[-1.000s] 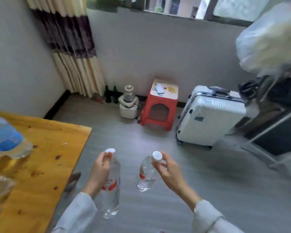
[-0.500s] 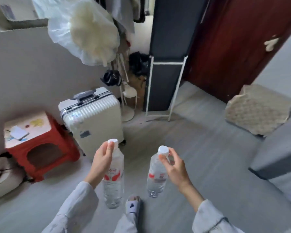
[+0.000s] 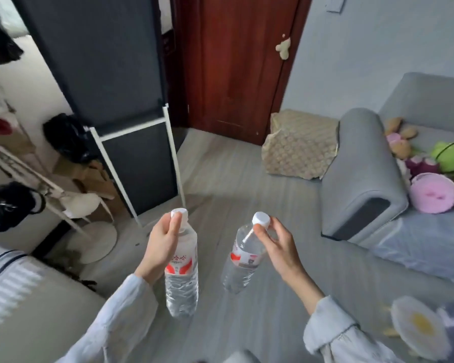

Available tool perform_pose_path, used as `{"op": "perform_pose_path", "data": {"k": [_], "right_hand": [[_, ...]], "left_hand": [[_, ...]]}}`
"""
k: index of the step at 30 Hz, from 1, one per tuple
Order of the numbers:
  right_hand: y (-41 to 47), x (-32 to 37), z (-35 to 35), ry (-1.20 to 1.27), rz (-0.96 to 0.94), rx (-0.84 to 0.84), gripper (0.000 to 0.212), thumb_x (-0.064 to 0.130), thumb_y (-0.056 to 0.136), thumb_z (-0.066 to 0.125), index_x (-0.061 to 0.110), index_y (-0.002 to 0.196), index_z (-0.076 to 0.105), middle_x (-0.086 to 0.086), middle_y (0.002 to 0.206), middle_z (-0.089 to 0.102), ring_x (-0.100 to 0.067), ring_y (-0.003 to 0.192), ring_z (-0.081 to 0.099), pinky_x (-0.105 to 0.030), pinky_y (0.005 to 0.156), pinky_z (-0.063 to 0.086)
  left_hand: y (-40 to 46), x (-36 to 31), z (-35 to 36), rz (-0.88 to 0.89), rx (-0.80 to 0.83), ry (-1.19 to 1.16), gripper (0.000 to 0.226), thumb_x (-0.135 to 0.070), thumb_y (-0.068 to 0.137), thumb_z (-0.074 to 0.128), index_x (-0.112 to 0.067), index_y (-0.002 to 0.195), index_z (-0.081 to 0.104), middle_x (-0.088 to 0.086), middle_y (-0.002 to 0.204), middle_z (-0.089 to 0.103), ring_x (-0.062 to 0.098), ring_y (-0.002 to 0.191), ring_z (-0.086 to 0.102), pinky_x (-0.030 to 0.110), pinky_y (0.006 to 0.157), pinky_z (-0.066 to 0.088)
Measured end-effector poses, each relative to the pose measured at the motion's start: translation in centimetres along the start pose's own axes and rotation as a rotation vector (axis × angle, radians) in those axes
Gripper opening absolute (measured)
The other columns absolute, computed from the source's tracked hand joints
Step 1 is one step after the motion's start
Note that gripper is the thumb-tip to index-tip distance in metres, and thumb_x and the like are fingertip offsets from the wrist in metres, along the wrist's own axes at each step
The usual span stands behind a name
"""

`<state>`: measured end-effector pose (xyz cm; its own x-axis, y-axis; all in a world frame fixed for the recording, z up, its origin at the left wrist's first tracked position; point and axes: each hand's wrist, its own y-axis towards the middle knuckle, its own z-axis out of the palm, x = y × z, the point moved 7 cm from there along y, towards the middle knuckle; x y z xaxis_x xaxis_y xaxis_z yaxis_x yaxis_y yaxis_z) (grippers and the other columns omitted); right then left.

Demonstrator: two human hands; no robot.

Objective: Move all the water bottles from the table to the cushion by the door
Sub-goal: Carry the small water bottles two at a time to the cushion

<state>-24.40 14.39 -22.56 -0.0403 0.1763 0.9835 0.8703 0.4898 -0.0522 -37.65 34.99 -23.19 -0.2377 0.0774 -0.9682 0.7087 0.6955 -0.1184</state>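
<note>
My left hand point(image 3: 161, 243) grips the neck of a clear water bottle point(image 3: 182, 279) with a white cap and red label; it hangs upright. My right hand point(image 3: 278, 244) pinches the white cap of a second water bottle point(image 3: 243, 260), which tilts slightly to the left. Both bottles hang above the grey floor at the lower middle of the view. A beige patterned cushion point(image 3: 299, 145) lies on the floor ahead to the right, between the dark red door point(image 3: 236, 58) and the sofa arm. The table is out of view.
A grey sofa point(image 3: 362, 176) with plush toys point(image 3: 430, 166) fills the right side. A dark fabric wardrobe on a white frame point(image 3: 131, 127) stands ahead left, a white suitcase point(image 3: 13, 289) at lower left, a fan base point(image 3: 95, 239) beside it. Open grey floor leads to the cushion.
My view has swung right from the table and window to the door, cushion and sofa. Both hands still carry the bottles in the same grip.
</note>
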Motion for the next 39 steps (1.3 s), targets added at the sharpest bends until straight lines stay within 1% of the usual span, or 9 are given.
{"op": "perform_pose_path", "data": {"k": [8,13,17,19,23,26,29,34,39], "right_hand": [[18.1,-2.4,-4.6,-0.034,0.044,-0.059,0.015,0.02,0.085,0.06,0.012,0.098,0.061,-0.007,0.098,0.063,-0.018,0.099,0.055,-0.032,0.087,0.045],[30.0,-2.5,-9.7,-0.035,0.051,-0.08,0.011,0.023,0.084,0.061,0.021,0.095,0.061,-0.001,0.099,0.064,-0.016,0.102,0.056,-0.03,0.086,0.045],[38.8,-1.7,-13.2,-0.044,0.052,-0.097,0.014,0.023,0.083,0.061,0.023,0.098,0.06,0.003,0.099,0.063,-0.012,0.102,0.055,-0.029,0.087,0.044],[42.7,-1.7,-14.8,-0.061,0.055,-0.102,0.019,0.023,0.084,0.061,0.018,0.102,0.06,0.0,0.103,0.064,-0.012,0.104,0.055,-0.029,0.089,0.045],[51.2,-2.8,-18.0,-0.07,0.078,-0.135,0.02,0.022,0.084,0.061,0.013,0.102,0.061,-0.002,0.101,0.064,-0.014,0.1,0.058,-0.007,0.074,0.043],[58.2,-3.8,-20.2,-0.099,0.087,-0.165,0.022,0.022,0.084,0.061,0.013,0.104,0.061,-0.003,0.101,0.063,-0.013,0.098,0.057,-0.012,0.075,0.045],[65.9,-4.2,-22.3,-0.117,0.101,-0.181,0.021,0.023,0.084,0.061,0.016,0.104,0.061,-0.001,0.102,0.063,-0.011,0.097,0.056,-0.019,0.079,0.047],[77.1,-3.3,-26.0,-0.132,0.084,-0.215,0.015,0.022,0.083,0.062,0.034,0.092,0.058,0.011,0.093,0.063,0.01,0.084,0.056,-0.003,0.07,0.042],[86.3,-3.9,-30.0,-0.162,0.101,-0.256,0.018,0.023,0.082,0.064,0.025,0.099,0.059,0.002,0.1,0.065,-0.014,0.096,0.059,-0.015,0.077,0.047]], "left_hand": [[18.1,-1.8,10.2,-0.063,0.11,0.001,0.035,-0.045,0.092,0.04,-0.019,0.105,0.059,0.009,0.105,0.063,0.03,0.107,0.059,0.048,0.096,0.045],[27.9,-6.2,17.4,-0.038,0.156,0.07,0.068,-0.064,0.075,0.042,-0.001,0.098,0.055,0.009,0.089,0.058,0.022,0.086,0.056,0.045,0.084,0.049],[35.7,-8.9,22.1,-0.045,0.159,0.062,0.051,-0.057,0.08,0.044,-0.007,0.085,0.053,0.009,0.083,0.055,0.023,0.082,0.055,0.054,0.085,0.047],[39.6,-9.8,24.4,-0.05,0.149,0.066,0.039,-0.049,0.088,0.045,-0.011,0.087,0.054,0.01,0.088,0.059,0.028,0.089,0.059,0.054,0.089,0.046],[47.8,-10.8,30.2,-0.052,0.169,0.053,0.033,-0.045,0.09,0.045,-0.013,0.086,0.056,0.012,0.088,0.062,0.029,0.089,0.061,0.049,0.085,0.049],[55.1,-11.7,34.6,-0.033,0.172,0.081,0.027,-0.039,0.092,0.042,-0.015,0.093,0.055,0.009,0.092,0.063,0.028,0.094,0.061,0.038,0.081,0.049],[62.7,-13.0,38.8,-0.041,0.214,0.067,0.031,-0.038,0.092,0.042,-0.011,0.096,0.056,0.015,0.096,0.064,0.03,0.094,0.061,0.044,0.085,0.05],[74.1,-17.0,45.3,-0.011,0.25,0.103,0.04,-0.038,0.092,0.043,0.0,0.095,0.057,0.01,0.087,0.058,0.023,0.085,0.055,0.045,0.082,0.048],[82.7,-19.3,51.6,0.036,0.305,0.197,0.041,-0.035,0.092,0.044,0.005,0.089,0.053,0.011,0.079,0.052,0.02,0.075,0.048,0.038,0.067,0.041]]}}
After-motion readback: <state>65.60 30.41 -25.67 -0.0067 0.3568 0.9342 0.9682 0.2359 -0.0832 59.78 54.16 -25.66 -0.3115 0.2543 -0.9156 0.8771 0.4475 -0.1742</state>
